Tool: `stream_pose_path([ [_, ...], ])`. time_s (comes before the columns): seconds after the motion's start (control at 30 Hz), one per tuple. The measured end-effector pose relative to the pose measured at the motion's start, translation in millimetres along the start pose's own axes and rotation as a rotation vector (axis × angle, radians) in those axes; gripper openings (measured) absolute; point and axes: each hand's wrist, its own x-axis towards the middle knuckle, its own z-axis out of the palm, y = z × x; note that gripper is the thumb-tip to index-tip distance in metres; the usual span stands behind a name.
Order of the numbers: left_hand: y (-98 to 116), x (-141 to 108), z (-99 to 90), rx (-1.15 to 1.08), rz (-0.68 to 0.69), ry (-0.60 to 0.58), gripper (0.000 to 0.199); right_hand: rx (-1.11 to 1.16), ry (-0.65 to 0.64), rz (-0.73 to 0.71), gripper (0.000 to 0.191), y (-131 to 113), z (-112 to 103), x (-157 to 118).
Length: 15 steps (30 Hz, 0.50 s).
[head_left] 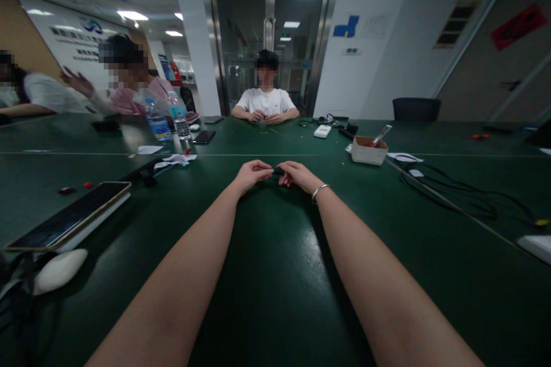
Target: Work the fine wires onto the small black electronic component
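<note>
Both my arms reach forward over the dark green table [267,241], and the hands meet near its middle. A small dark object [278,171] with a lighter tip at its left end lies between my fingertips. My left hand [253,176] pinches the light end with thumb and fingers. Around the dark part, the fingers of my right hand [297,175] are closed; a silver bracelet [319,192] circles that wrist. The object is too small to identify.
A phone on a white box [73,215] and a white mouse-like item [60,270] lie at left. Beyond stand two bottles [158,120]. At right are a small cardboard box [369,151] and black cables [451,189]. People sit across and at far left.
</note>
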Motion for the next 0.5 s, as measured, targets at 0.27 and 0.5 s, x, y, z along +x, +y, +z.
stream_pose_path([
  [0.27,1.4,-1.1,1.7,-0.031,-0.012,0.021,0.037,0.069,0.047,-0.035,0.023,2.2,-0.9,0.2],
  [0.5,4.4,-2.3,3.1,-0.017,-0.019,0.031,0.033,0.111,0.061,-0.071,0.041,3.7,-1.4,1.5],
])
